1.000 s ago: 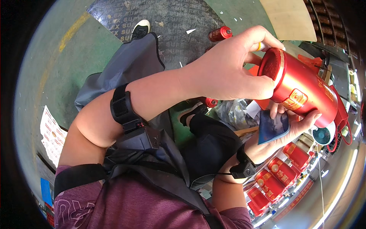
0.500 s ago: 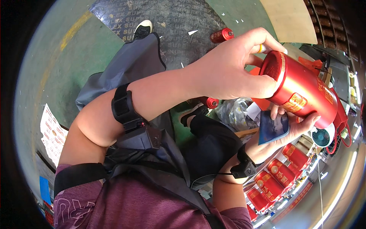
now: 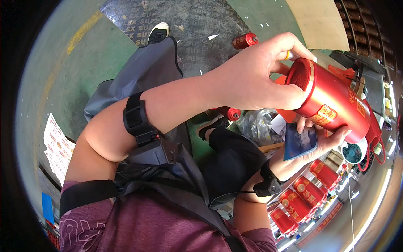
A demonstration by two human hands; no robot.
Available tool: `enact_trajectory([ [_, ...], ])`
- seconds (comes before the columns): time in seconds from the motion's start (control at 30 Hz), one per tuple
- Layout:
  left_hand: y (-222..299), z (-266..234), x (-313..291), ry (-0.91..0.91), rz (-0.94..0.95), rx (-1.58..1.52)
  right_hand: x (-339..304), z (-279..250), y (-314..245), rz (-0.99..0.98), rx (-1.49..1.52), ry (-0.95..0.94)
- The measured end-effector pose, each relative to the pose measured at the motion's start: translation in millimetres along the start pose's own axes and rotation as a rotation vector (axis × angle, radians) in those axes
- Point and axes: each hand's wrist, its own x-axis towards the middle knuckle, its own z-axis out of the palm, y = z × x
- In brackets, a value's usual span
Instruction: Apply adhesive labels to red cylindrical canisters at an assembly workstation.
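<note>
A shiny red cylindrical canister (image 3: 336, 98) with gold emblems lies tilted between my two hands, at the upper right. My left hand (image 3: 262, 77) reaches across and grips its near end, thumb on one side and fingers on the other. A small yellow-and-white band shows at one of its fingers. Below the canister, my right hand (image 3: 323, 145) has its thumb against the side near the far end. A flat blue piece (image 3: 300, 140), perhaps a soft scraper, is held against that palm by the fingertips. The canister's underside is hidden.
Several red canisters or boxes with gold print (image 3: 308, 189) stand in rows at the lower right. A red spray can (image 3: 244, 40) lies on the dark mat, another (image 3: 230, 113) by my foot. Beyond are a clear plastic bag (image 3: 260, 126), a small fan (image 3: 353, 152) and a board (image 3: 321, 25).
The canister has shifted very slightly, and its near end sits a touch lower. Both hands keep their hold, and the blue piece stays in my right hand.
</note>
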Motion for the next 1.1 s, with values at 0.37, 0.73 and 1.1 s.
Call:
enact_trajectory([
  [0.37, 1.9, -0.1, -0.2, 0.002, -0.024, 0.020, 2.9, -5.6, -0.6, 0.063, 0.003, -0.067],
  [0.73, 4.7, 0.2, -1.3, -0.010, -0.037, -0.022, 4.6, -1.5, 0.7, -0.013, 0.003, -0.004],
  [1.1, 2.4, 1.2, -1.4, -0.010, -0.030, -0.008, 2.3, -0.7, -1.8, 0.022, 0.049, -0.022],
])
